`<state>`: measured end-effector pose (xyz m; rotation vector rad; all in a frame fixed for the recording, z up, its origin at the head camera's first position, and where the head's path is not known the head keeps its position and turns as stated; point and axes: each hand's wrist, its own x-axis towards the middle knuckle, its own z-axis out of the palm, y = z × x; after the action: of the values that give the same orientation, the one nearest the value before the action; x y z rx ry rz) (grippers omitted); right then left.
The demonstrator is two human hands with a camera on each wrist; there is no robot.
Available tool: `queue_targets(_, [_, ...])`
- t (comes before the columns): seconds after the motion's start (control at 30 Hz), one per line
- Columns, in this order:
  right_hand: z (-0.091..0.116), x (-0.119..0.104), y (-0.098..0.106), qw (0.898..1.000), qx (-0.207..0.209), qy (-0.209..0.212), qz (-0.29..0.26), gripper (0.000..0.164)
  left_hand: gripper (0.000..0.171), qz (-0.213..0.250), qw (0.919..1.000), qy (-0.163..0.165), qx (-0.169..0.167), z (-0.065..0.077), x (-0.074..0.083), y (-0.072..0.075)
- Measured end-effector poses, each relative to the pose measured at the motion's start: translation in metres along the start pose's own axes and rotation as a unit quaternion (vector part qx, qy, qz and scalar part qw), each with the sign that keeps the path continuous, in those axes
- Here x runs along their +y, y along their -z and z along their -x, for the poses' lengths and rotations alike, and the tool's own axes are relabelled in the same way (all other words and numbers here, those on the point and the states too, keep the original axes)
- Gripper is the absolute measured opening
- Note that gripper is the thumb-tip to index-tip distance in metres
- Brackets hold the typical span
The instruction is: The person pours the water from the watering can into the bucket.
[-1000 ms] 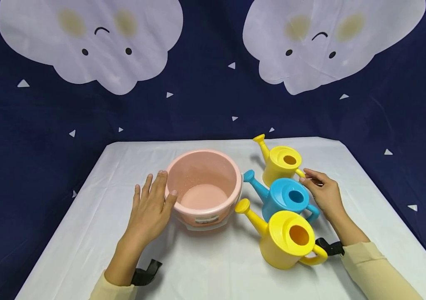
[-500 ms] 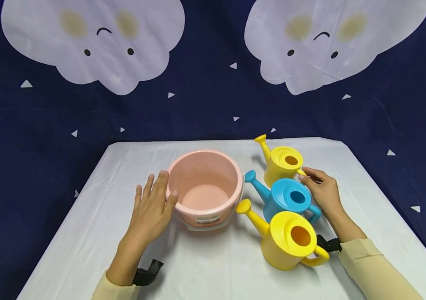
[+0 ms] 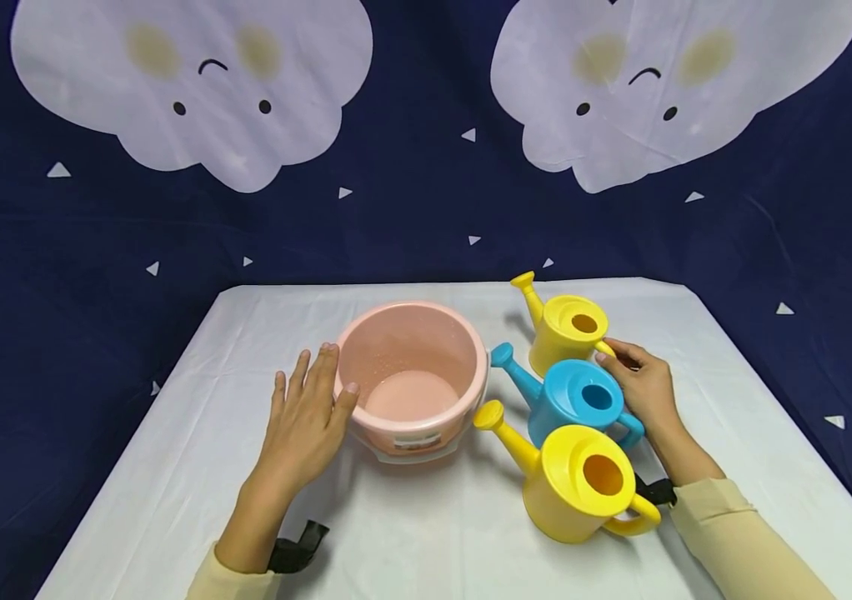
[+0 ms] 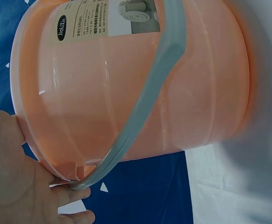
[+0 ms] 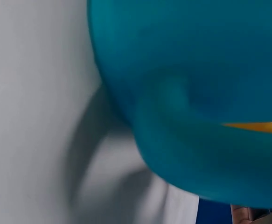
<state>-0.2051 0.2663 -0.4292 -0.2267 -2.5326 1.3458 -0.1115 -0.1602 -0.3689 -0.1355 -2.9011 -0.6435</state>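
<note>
A pink bucket (image 3: 414,392) stands upright in the middle of the table. My left hand (image 3: 302,425) rests against the left side of its rim, fingers straight and spread. From below, the left wrist view shows the bucket's grey handle (image 4: 140,107) hanging down, its end by my fingers. My right hand (image 3: 644,383) pinches the handle of the far yellow watering can (image 3: 564,329), which stands on the table. Between that can and the near yellow watering can (image 3: 576,492) sits a blue watering can (image 3: 576,400), whose handle (image 5: 210,158) fills much of the right wrist view.
White cloth (image 3: 396,542) covers the table. The three watering cans stand in a row right of the bucket, spouts pointing left. My right forearm passes close beside the blue and near yellow cans. A dark blue curtain (image 3: 418,217) with printed clouds hangs behind.
My right hand and forearm have shifted slightly left, the fingers further onto the far yellow watering can's handle. My left hand stays at the bucket rim. The head view has shifted a little.
</note>
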Motion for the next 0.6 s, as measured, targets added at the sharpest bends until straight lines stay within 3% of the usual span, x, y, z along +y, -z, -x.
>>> queue_targets(0.6, [-0.0034, 0.0066, -0.0038, 1.0, -0.005, -0.021, 0.008, 0.049, 0.066, -0.001, 1.0, 0.001, 0.004, -0.0002, -0.0005, -0.0014])
